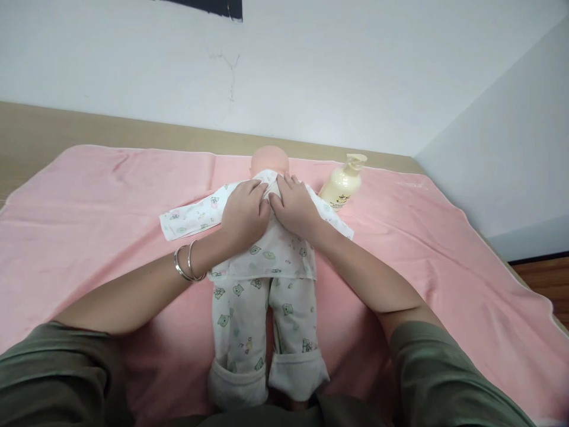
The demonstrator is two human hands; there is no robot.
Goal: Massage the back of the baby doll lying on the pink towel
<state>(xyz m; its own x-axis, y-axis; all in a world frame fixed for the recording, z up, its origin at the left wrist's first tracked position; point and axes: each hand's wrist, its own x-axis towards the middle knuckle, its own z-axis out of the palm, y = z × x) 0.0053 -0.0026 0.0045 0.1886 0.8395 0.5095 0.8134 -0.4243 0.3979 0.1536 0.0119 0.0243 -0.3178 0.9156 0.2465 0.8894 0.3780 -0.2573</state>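
Observation:
A doll (270, 160) in a white patterned top (271, 255) and matching trousers (244, 320) lies on a pink cloth (391, 267), its bald head away from me. No face shows, and both sleeves spread outward. My left hand (246, 210) rests flat on the upper part of the top, left of its middle, with a bangle on the wrist. Beside it, my right hand (293, 204) lies on the right side of the top, fingers extended toward the head. The thumbs are close together. Both hands look open, holding nothing.
A pale yellow pump bottle (342, 185) stands on the cloth to the right of the doll's head, behind the right sleeve. A wooden surface edge (111, 130) shows beyond the cloth, against a white wall (311, 71). Brown flooring (544, 281) appears at the far right.

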